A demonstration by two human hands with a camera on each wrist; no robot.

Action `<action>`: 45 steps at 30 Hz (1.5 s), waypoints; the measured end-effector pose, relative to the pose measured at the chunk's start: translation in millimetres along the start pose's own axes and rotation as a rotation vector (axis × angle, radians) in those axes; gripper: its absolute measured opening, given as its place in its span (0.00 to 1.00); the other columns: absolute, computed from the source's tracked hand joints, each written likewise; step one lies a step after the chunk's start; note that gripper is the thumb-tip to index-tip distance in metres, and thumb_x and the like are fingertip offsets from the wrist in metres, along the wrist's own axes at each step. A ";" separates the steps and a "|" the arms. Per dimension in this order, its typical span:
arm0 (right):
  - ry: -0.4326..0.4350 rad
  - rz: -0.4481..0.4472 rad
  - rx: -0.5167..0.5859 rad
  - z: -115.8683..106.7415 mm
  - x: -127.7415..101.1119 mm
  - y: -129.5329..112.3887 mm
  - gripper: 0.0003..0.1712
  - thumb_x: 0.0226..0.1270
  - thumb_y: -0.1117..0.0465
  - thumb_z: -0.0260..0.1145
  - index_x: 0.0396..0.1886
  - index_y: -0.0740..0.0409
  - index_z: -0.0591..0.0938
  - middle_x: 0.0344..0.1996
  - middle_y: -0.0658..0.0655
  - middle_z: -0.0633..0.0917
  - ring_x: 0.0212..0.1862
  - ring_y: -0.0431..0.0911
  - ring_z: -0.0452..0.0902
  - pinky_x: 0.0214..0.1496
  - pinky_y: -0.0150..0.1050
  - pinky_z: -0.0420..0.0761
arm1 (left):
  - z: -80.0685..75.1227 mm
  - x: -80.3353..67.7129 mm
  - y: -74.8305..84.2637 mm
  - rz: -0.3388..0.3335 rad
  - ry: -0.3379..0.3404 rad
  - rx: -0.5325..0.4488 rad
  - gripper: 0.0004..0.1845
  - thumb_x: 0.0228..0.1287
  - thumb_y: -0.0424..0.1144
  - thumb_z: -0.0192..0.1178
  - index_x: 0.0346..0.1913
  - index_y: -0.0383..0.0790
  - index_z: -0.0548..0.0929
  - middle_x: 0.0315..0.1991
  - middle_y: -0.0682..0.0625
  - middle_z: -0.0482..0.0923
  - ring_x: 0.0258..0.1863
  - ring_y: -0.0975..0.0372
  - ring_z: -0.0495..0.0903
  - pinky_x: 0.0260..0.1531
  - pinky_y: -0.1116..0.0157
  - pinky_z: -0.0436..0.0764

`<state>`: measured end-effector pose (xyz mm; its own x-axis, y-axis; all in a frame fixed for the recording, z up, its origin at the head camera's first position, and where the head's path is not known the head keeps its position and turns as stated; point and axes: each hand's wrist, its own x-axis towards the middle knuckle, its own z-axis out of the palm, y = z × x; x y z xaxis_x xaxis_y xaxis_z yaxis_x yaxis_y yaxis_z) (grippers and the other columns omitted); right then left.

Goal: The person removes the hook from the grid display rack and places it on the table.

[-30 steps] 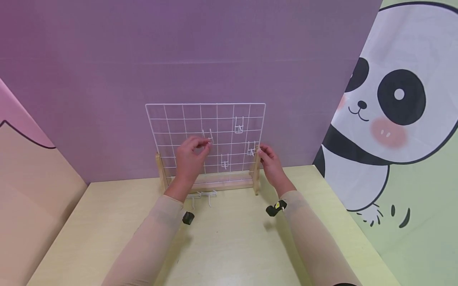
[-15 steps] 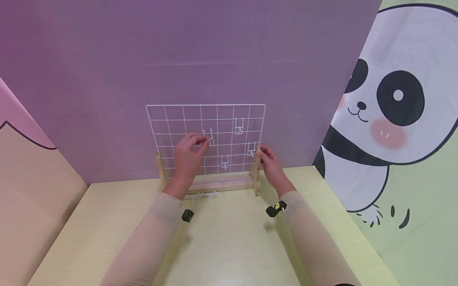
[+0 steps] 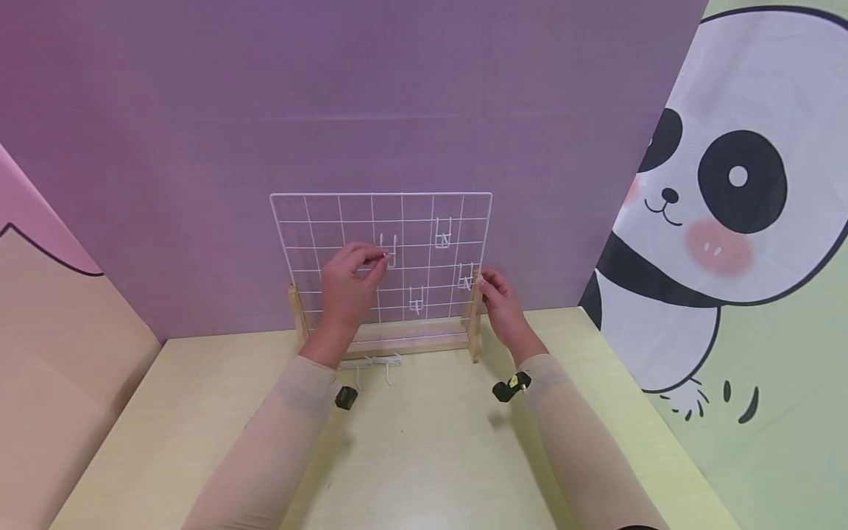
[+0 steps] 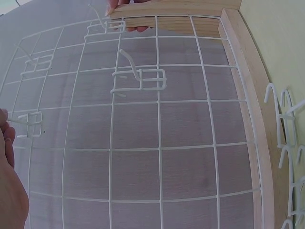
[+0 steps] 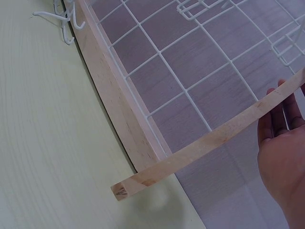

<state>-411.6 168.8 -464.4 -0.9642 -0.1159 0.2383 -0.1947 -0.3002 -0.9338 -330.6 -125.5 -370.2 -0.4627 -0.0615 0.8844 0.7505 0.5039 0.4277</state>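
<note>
My left hand (image 3: 347, 287) pinches the prong of a white wire hook (image 3: 394, 255) between thumb and fingertips, at the front of a white wire grid panel (image 3: 380, 193). In the left wrist view the held hook (image 4: 33, 125) lies against the grid; whether it is hooked over a wire I cannot tell. My right hand (image 3: 503, 305) grips the right wooden post (image 3: 474, 327) of the stand. In the right wrist view its fingers (image 5: 279, 112) pass behind that post. Three matching hooks hang on the grid: an upper one (image 3: 442, 239), a right one (image 3: 465, 281) and a lower one (image 3: 416, 303).
Several loose white hooks (image 3: 386, 361) lie on the pale wooden table (image 3: 424, 449) in front of the stand's base, partly behind my left wrist. A purple backdrop (image 3: 397, 88) rises behind the grid. On the right is a wall panel with a panda picture (image 3: 742, 280).
My left hand has moved slightly up, and the hook it pinches has risen and turned from tilted to nearly upright against the grid. My right hand has stayed on the post.
</note>
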 end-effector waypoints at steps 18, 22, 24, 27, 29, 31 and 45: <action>0.004 0.009 -0.003 -0.9 -1.7 0.4 0.08 0.89 0.64 0.58 0.60 0.53 0.78 0.49 0.47 0.81 0.54 0.41 0.77 0.66 0.34 0.75 | -8.0 -5.0 0.9 0.009 -0.025 0.026 0.05 0.67 0.26 0.77 0.43 0.31 0.93 0.41 0.42 0.90 0.42 0.51 0.90 0.51 0.79 0.81; 0.001 0.006 0.000 -0.4 -2.1 -0.8 0.08 0.89 0.64 0.58 0.59 0.52 0.79 0.49 0.46 0.82 0.54 0.41 0.77 0.66 0.35 0.75 | -10.8 -7.8 2.4 0.018 -0.026 0.035 0.05 0.67 0.26 0.78 0.42 0.31 0.93 0.40 0.41 0.90 0.41 0.49 0.90 0.51 0.81 0.79; -0.001 0.002 -0.002 -0.4 -2.3 -1.3 0.08 0.89 0.64 0.57 0.59 0.52 0.79 0.49 0.46 0.82 0.54 0.41 0.78 0.66 0.35 0.75 | -12.2 -9.5 3.2 0.028 -0.028 0.039 0.05 0.66 0.26 0.78 0.42 0.31 0.93 0.40 0.41 0.90 0.41 0.49 0.90 0.50 0.81 0.79; 0.000 0.002 -0.010 0.6 -2.8 -2.7 0.08 0.90 0.64 0.57 0.59 0.52 0.79 0.49 0.46 0.82 0.55 0.41 0.77 0.67 0.36 0.75 | -14.0 -12.0 3.7 0.046 -0.037 0.055 0.05 0.66 0.26 0.78 0.42 0.31 0.93 0.40 0.41 0.90 0.40 0.50 0.90 0.48 0.80 0.81; 0.002 0.005 -0.016 0.8 -3.1 -3.3 0.08 0.90 0.63 0.57 0.59 0.52 0.79 0.49 0.46 0.82 0.56 0.42 0.77 0.68 0.36 0.74 | -15.1 -13.3 3.2 0.053 -0.042 0.058 0.05 0.66 0.26 0.78 0.42 0.32 0.93 0.40 0.41 0.90 0.40 0.50 0.90 0.45 0.76 0.83; 0.001 0.007 -0.014 1.1 -3.0 -3.7 0.08 0.90 0.64 0.57 0.59 0.52 0.79 0.50 0.46 0.82 0.56 0.42 0.77 0.68 0.36 0.74 | -16.1 -14.7 2.8 0.057 -0.048 0.061 0.04 0.66 0.26 0.78 0.42 0.32 0.93 0.40 0.42 0.90 0.39 0.50 0.90 0.43 0.72 0.85; 0.006 0.019 -0.005 1.9 -2.7 -4.2 0.08 0.90 0.63 0.58 0.58 0.52 0.80 0.50 0.47 0.82 0.56 0.42 0.77 0.69 0.37 0.73 | -21.9 -23.3 1.8 0.068 -0.054 0.029 0.05 0.63 0.22 0.77 0.40 0.30 0.92 0.38 0.40 0.89 0.37 0.49 0.89 0.47 0.81 0.79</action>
<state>-407.9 168.6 -460.7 -0.9688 -0.1156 0.2191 -0.1774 -0.2935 -0.9394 -308.1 -142.0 -386.0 -0.4366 0.0200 0.8994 0.7672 0.5303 0.3607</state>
